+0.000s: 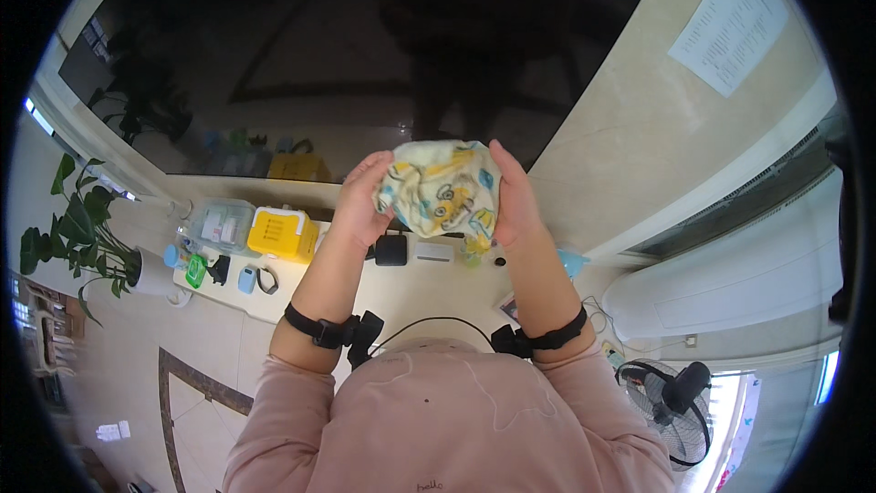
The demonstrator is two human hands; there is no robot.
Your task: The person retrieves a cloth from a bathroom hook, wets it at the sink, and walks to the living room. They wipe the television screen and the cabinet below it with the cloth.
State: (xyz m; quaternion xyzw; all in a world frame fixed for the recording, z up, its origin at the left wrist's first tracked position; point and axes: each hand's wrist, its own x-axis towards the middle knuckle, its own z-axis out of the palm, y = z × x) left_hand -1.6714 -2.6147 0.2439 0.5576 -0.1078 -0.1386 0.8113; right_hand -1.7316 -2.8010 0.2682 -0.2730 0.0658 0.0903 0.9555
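Observation:
Between my two hands is a bunched, cream-coloured cloth (445,185) printed with yellow and blue cartoon figures. My left hand (366,198) grips its left edge, and my right hand (513,195) presses along its right side. The cloth is held up in front of the lower edge of a large dark television screen (328,68), above a white cabinet top (417,294). Below the cloth on that surface lie a black box (391,250) and a white flat box (434,253). A small yellowish clear object (475,250) is partly hidden by the cloth.
A yellow case (280,233), a clear plastic box (222,226), a green packet (196,270), a light-blue device (247,280) and a black wristband (267,281) sit on the left. A potted plant (85,233) stands farther left. To the right are a white air conditioner (746,267) and a fan (667,411).

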